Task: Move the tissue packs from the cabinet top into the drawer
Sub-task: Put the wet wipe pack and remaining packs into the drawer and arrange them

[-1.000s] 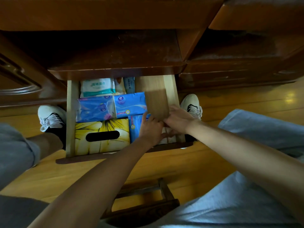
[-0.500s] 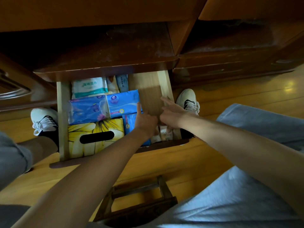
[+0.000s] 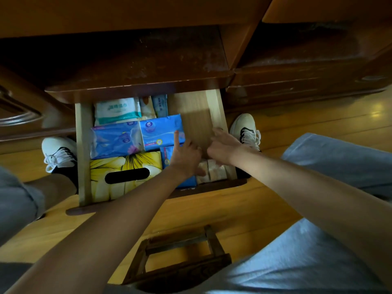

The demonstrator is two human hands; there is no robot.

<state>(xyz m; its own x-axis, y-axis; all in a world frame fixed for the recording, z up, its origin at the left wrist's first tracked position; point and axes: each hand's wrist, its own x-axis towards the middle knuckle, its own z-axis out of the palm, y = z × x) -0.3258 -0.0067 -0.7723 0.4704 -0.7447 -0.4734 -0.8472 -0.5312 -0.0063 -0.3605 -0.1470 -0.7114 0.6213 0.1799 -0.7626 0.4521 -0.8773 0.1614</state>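
Both hands [image 3: 186, 154] [image 3: 222, 146], fingers loosely spread, rest over drawer [image 3: 83, 149] packs (labels illegible).

Both hands are positioned over the open drawer [image 3: 216, 107]. The left hand [image 3: 185, 154] is extended above a blue tissue pack [image 3: 161, 131]; the right hand [image 3: 222, 146] is placed above pale tissue packs [image 3: 212, 172].

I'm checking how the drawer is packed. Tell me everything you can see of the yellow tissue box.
The yellow tissue box looks like cardboard, printed with large yellow petals, with a dark oval dispensing slot on top. It lies flat in the drawer's front left corner, beside blue packs behind and to its right. The left forearm crosses over its near right corner.
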